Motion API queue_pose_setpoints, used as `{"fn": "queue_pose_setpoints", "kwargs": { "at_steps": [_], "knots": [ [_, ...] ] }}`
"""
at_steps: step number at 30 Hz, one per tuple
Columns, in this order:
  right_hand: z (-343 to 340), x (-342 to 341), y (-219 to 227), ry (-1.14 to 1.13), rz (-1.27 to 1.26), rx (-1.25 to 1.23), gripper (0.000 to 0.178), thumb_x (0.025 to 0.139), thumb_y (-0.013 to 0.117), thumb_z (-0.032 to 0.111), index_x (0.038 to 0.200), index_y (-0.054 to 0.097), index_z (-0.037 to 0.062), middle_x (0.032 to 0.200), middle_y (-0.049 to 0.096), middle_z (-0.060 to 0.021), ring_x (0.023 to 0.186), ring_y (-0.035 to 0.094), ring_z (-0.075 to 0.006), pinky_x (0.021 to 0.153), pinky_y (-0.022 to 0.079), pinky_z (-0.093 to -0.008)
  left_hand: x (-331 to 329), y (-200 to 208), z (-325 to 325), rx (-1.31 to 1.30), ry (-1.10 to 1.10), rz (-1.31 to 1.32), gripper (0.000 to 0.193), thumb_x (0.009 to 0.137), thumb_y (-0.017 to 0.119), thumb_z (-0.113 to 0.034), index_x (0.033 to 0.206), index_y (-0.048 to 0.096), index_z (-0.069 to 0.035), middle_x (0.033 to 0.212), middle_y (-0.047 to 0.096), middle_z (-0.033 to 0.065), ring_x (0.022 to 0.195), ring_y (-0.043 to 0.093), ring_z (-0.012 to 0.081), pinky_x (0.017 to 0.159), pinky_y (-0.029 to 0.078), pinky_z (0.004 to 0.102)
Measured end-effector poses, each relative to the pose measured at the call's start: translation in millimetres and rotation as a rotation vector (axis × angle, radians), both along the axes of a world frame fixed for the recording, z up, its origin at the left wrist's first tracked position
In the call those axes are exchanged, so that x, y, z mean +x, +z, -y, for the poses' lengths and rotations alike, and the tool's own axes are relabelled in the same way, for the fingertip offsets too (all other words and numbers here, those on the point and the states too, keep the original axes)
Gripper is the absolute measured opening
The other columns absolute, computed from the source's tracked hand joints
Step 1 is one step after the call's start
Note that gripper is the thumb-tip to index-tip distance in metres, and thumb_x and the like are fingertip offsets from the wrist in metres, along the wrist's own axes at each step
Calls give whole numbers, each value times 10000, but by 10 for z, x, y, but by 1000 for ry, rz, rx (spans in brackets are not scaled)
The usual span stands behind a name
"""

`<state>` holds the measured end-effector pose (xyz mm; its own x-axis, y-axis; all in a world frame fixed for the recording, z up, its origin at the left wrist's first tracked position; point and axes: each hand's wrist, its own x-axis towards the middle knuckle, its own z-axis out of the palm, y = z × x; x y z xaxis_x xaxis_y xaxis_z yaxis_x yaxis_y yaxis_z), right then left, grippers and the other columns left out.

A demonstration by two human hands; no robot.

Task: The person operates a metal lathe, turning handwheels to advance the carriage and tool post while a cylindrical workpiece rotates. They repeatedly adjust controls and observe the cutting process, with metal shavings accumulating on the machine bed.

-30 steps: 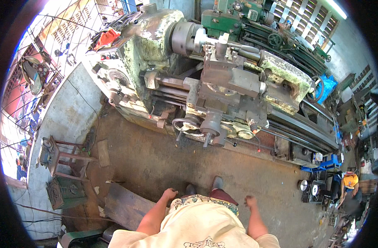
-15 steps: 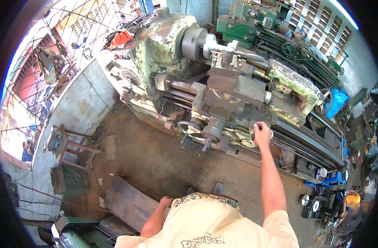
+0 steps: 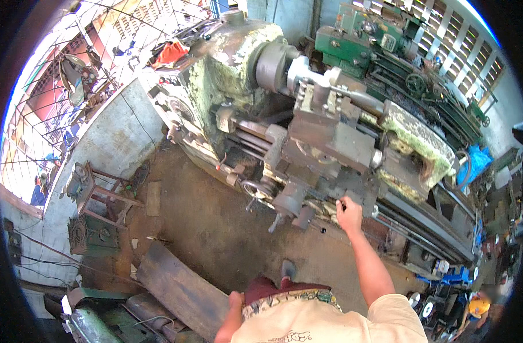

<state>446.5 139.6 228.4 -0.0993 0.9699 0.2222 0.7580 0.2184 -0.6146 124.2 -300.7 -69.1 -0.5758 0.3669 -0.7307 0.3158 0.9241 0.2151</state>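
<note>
A big metal lathe [image 3: 238,48], its pale paint peeling, stands in front of me. Its chuck [image 3: 273,66] carries a silvery metal part [image 3: 301,70], close beside the tool post [image 3: 317,97]. My right hand [image 3: 349,215] is closed at the front of the lathe carriage [image 3: 330,147], right of the carriage handwheel [image 3: 258,190]. A small dark bit shows at its fingertips; what it grips is too hidden to name. My left hand [image 3: 236,299] rests low by my waist, its fingers mostly out of sight.
A green lathe [image 3: 344,48] stands behind, near the slatted wall. A curved metal sheet [image 3: 181,286] and green machinery [image 3: 95,320] lie at lower left, with a wooden stand [image 3: 110,197] farther back. At lower right sits a person in yellow [image 3: 477,308].
My right hand has shifted left and nearer along the carriage front, still closed. The view has turned slightly, and one foot has moved. My left hand stays by my waist.
</note>
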Motion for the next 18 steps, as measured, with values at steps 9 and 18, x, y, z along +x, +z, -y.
{"fn": "queue_pose_setpoints", "kwargs": {
  "at_steps": [9,18],
  "knots": [
    [-65,-107,-10,64,275,37,163,831,697,167,920,648,39,788,676,-187,723,664,-380,651,514,-465,818,39,1151,-113,591,288,274,771,689,-237,910,744,-8,970,728,187,853,713,256,761,541,429],
    [-19,-87,-84,213,369,27,203,874,704,170,1000,669,15,717,649,-158,592,600,-255,551,474,-411,1688,-550,1874,-308,145,253,361,834,604,-384,903,755,-64,978,720,178,894,702,338,825,550,441]
  ]
}}
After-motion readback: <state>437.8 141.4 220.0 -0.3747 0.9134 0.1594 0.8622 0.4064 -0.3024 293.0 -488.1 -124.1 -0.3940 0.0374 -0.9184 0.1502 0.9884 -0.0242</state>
